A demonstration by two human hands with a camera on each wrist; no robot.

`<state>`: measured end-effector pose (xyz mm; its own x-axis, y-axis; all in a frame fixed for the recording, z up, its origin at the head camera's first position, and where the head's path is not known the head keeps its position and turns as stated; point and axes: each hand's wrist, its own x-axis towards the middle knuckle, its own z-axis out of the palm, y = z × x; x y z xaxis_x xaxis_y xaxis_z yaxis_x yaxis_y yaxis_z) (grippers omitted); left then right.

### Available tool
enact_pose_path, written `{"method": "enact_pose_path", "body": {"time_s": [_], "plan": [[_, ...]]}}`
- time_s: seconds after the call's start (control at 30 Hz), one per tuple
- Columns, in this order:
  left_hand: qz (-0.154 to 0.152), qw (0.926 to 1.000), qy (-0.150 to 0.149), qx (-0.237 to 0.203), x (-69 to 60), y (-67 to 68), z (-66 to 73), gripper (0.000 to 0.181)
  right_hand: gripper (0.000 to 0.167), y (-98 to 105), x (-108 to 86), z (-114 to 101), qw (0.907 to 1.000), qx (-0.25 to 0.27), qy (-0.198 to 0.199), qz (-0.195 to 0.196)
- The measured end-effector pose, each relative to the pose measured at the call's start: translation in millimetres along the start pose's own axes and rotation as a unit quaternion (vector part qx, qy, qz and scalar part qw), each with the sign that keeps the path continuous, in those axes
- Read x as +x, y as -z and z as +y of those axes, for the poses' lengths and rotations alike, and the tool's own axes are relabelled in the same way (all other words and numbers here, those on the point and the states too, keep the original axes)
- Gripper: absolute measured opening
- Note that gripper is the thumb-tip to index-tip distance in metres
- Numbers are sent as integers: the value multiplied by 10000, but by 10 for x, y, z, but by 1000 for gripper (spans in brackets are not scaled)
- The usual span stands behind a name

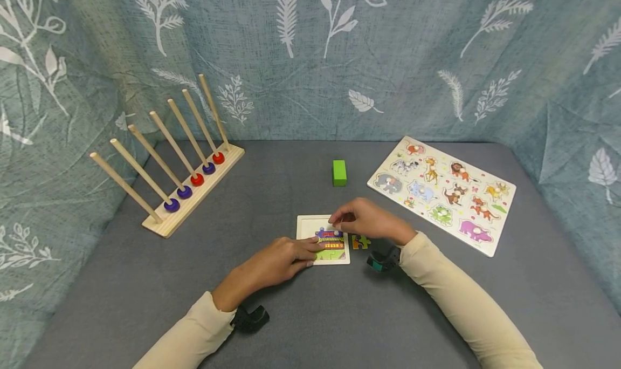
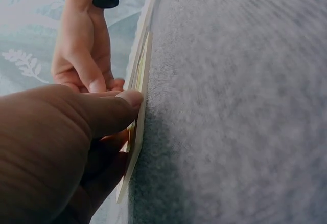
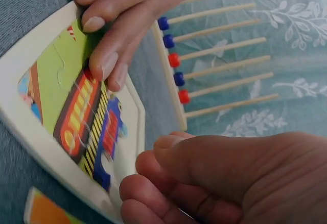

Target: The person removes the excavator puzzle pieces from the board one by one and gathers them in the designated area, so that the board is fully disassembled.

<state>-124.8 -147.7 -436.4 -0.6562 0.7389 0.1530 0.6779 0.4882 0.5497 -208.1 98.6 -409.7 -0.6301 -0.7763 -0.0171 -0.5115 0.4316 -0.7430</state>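
Left grip (image 1: 283, 255): fingers extended, a little spread, laid on the puzzle tray (image 1: 305, 222), thumb at its near edge. Right grip (image 1: 371, 219): thumb and fingers drawn together over the tray's far right part; can't tell if a piece is pinched, the fingertips hide it.

Left to right. Peg stand (image 1: 202, 190) with red and blue rings: ahead and left of left grip, well apart, looks irrelevant to this step. Puzzle tray: on the bench (image 1: 310, 315), between the grips, left fingertips touching it. Train picture partly laid on the near side; pale strip ahead of left fingertips looks unfilled. Step in hand reads as fitting a piece there.

Doing it well: left grip should press the laid pieces and rim lightly, enough to stop sliding, thumb braced on the edge. Right grip should come in from above, line up tab with notch, drop, then press flat with a fingertip. No forcing sideways; that could pop the neighbours up. Turn the piece if it sits proud.

Green block (image 1: 339, 173): ahead of right grip's fingertips, apart, out of the way. Loose piece (image 1: 359, 242), orange and green: just on the near side of right grip, beside the tray; easy to knock with the palm. Animal board (image 1: 442, 193): ahead and right of right grip, near the forearm; elbow should clear it.
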Motion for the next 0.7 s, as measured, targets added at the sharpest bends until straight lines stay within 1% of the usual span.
{"method": "enact_pose_path", "body": {"time_s": [0.17, 0.23, 0.53, 0.7], "plan": [[35, 9999, -144, 15, 2, 14, 1, 24, 16, -64, 86, -23, 9999, -18, 118, 55], [20, 9999, -163, 11, 3, 26, 1, 24, 17, -86, 114, -35, 9999, -7, 107, 59], [-4, 9999, -115, 51, 3, 31, 7, 26, 17, -136, 171, -35, 9998, 164, -73, -37], [31, 10000, -73, -7, 0, 24, 17, 25, 17, -144, 168, -27, 9996, 263, -83, -79]]}}
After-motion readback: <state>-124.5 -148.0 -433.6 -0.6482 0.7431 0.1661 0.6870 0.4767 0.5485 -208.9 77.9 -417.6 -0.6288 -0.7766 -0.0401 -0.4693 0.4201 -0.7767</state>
